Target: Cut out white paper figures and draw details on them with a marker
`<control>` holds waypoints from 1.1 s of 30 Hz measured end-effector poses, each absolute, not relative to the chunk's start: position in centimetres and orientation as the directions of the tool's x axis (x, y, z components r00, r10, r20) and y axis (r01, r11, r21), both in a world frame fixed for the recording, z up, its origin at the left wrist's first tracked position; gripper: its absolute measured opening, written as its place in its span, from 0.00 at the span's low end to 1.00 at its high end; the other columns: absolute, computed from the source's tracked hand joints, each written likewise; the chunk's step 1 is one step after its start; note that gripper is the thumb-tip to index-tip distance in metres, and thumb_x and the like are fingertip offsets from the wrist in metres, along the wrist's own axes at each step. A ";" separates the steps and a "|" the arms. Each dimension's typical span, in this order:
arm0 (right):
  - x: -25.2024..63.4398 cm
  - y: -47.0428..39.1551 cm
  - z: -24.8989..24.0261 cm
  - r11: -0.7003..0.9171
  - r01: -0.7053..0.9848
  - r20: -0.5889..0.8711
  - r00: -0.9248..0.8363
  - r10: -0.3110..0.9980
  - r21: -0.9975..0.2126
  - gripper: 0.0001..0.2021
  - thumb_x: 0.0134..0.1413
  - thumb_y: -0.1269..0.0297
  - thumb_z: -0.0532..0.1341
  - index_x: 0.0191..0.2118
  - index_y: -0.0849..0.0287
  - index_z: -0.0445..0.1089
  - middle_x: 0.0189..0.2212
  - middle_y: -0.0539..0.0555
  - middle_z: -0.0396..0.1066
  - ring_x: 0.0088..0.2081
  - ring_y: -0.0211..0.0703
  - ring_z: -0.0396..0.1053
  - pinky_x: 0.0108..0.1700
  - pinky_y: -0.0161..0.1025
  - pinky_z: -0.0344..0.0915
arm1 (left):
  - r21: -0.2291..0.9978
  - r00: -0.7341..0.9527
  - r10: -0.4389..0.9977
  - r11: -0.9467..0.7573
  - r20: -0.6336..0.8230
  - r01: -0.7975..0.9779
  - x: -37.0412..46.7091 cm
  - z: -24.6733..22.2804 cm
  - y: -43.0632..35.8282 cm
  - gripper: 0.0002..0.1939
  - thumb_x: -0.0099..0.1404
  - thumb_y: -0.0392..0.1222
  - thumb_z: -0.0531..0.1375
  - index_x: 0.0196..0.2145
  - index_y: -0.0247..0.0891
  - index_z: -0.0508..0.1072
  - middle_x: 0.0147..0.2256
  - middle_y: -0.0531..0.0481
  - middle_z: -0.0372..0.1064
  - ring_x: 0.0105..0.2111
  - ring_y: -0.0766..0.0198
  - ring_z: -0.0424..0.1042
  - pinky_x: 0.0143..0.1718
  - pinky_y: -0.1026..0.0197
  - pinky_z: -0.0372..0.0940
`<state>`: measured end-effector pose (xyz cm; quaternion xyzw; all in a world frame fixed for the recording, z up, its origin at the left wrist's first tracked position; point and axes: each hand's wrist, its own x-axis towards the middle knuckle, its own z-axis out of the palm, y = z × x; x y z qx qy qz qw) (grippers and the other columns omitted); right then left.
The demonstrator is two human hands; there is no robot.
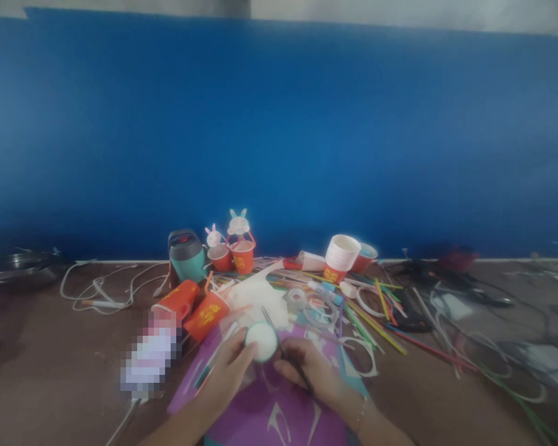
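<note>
My left hand (pixel 235 356) pinches a round white paper disc (pixel 261 342) with a dark green outline, thumb lying on its face. Close to the disc's right edge, my right hand (pixel 302 365) is closed around dark scissors (pixel 297 370), whose thin blades point up and away past the disc. Whether the blades touch the paper I cannot tell. Both hands are above a purple sheet (pixel 242 421) with white paper scraps (pixel 278 421) on it. A larger piece of white paper (pixel 258 294) lies just beyond the disc.
Red paper cups (pixel 208 314) lie tipped at left. Behind stand a teal jug (pixel 188 263), a cup with a paper rabbit (pixel 239 224), and a cup stack (pixel 340 255). Coloured sticks (pixel 376 328), tape rolls (pixel 297 298) and cables (pixel 132 288) spread around. A blue partition (pixel 279 136) rises behind.
</note>
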<state>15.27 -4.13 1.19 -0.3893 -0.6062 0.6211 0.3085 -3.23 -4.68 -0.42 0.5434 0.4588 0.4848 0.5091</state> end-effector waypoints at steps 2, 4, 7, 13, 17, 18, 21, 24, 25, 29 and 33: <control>15.4 -3.9 0.7 -0.079 0.127 -0.134 -0.513 0.848 -0.989 0.19 0.45 0.46 0.65 0.29 0.59 0.67 0.18 0.46 0.64 0.18 0.33 0.59 0.21 0.31 0.55 | 0.998 0.106 0.993 -0.060 0.059 0.006 -3.3 -0.5 -4.7 0.12 0.61 0.47 0.57 0.32 0.36 0.74 0.31 0.49 0.69 0.36 0.58 0.66 0.39 0.62 0.62; 15.7 -3.6 0.4 -0.025 0.205 -0.122 -0.473 0.873 -0.978 0.17 0.46 0.48 0.64 0.29 0.59 0.67 0.16 0.45 0.62 0.17 0.33 0.57 0.20 0.31 0.54 | 0.998 0.102 0.993 -0.065 0.065 0.001 -3.3 -0.5 -4.6 0.13 0.61 0.48 0.57 0.32 0.35 0.74 0.32 0.48 0.70 0.36 0.58 0.67 0.40 0.61 0.62; 16.4 -3.2 0.8 0.131 0.436 -0.007 -0.301 0.954 -0.890 0.12 0.47 0.56 0.64 0.33 0.58 0.67 0.15 0.43 0.60 0.18 0.36 0.57 0.21 0.32 0.52 | 0.998 0.066 0.996 -0.055 0.056 -0.016 -3.3 -0.4 -4.4 0.14 0.59 0.49 0.59 0.36 0.35 0.75 0.34 0.46 0.71 0.35 0.57 0.68 0.38 0.60 0.64; 17.4 -3.2 2.5 0.183 0.818 0.103 -0.152 0.983 -0.546 0.05 0.50 0.64 0.59 0.35 0.57 0.68 0.25 0.51 0.73 0.28 0.43 0.69 0.30 0.35 0.54 | 0.999 -0.005 1.000 0.024 -0.024 -0.048 -3.1 -0.4 -3.9 0.17 0.52 0.52 0.64 0.31 0.36 0.70 0.25 0.52 0.67 0.22 0.64 0.66 0.22 0.64 0.60; 17.6 -3.2 2.7 0.121 0.913 0.036 -0.116 0.993 -0.389 0.09 0.53 0.64 0.57 0.40 0.56 0.69 0.30 0.54 0.76 0.33 0.46 0.72 0.32 0.36 0.54 | 0.996 0.046 0.998 0.052 -0.049 -0.077 -2.9 -0.7 -4.2 0.22 0.50 0.55 0.65 0.35 0.38 0.65 0.24 0.55 0.67 0.15 0.70 0.59 0.17 0.66 0.54; 17.7 -3.2 2.8 0.110 0.926 0.016 -0.112 0.994 -0.362 0.09 0.52 0.64 0.57 0.40 0.56 0.69 0.31 0.54 0.76 0.34 0.47 0.73 0.32 0.36 0.54 | 0.996 0.062 0.997 0.044 -0.040 -0.072 -3.0 -0.8 -4.4 0.24 0.51 0.55 0.64 0.39 0.38 0.65 0.25 0.55 0.67 0.15 0.70 0.58 0.17 0.66 0.53; 17.9 -3.3 3.0 0.098 0.939 -0.008 -0.106 0.994 -0.331 0.10 0.52 0.64 0.57 0.40 0.55 0.70 0.33 0.54 0.77 0.37 0.47 0.73 0.33 0.36 0.54 | 0.999 0.126 0.992 -0.023 0.019 0.032 -3.2 -1.0 -4.9 0.23 0.59 0.52 0.60 0.48 0.39 0.64 0.23 0.56 0.63 0.19 0.67 0.60 0.20 0.65 0.53; 17.8 -3.4 3.1 0.099 0.939 0.006 -0.103 0.995 -0.330 0.12 0.49 0.67 0.57 0.41 0.54 0.71 0.37 0.55 0.76 0.40 0.48 0.72 0.35 0.36 0.56 | 0.961 0.204 0.976 -0.132 0.083 0.243 -3.6 -1.3 -5.4 0.17 0.63 0.49 0.56 0.47 0.39 0.67 0.23 0.54 0.63 0.22 0.64 0.61 0.25 0.63 0.54; 17.8 -3.5 3.1 0.101 0.940 0.007 -0.105 0.994 -0.326 0.14 0.48 0.68 0.58 0.42 0.54 0.71 0.38 0.55 0.75 0.41 0.48 0.71 0.36 0.36 0.56 | 0.934 0.225 0.970 -0.164 0.094 0.318 -3.7 -1.3 -5.5 0.15 0.64 0.48 0.55 0.46 0.40 0.69 0.24 0.54 0.63 0.23 0.64 0.61 0.25 0.63 0.54; 17.6 -3.5 2.8 0.118 0.949 0.019 -0.118 0.993 -0.291 0.17 0.46 0.70 0.58 0.45 0.55 0.70 0.40 0.56 0.74 0.44 0.50 0.69 0.40 0.37 0.57 | 0.819 0.290 0.951 -0.247 0.104 0.518 -3.8 -1.1 -5.7 0.14 0.65 0.47 0.53 0.45 0.42 0.71 0.23 0.53 0.66 0.23 0.62 0.64 0.27 0.63 0.54; 17.6 -3.4 2.6 0.132 0.950 0.032 -0.128 0.991 -0.284 0.14 0.48 0.67 0.59 0.44 0.55 0.70 0.40 0.56 0.74 0.43 0.50 0.70 0.39 0.38 0.58 | 0.751 0.323 0.942 -0.279 0.093 0.598 -3.5 -0.5 -5.8 0.14 0.66 0.46 0.52 0.45 0.42 0.71 0.27 0.51 0.71 0.25 0.60 0.68 0.29 0.62 0.57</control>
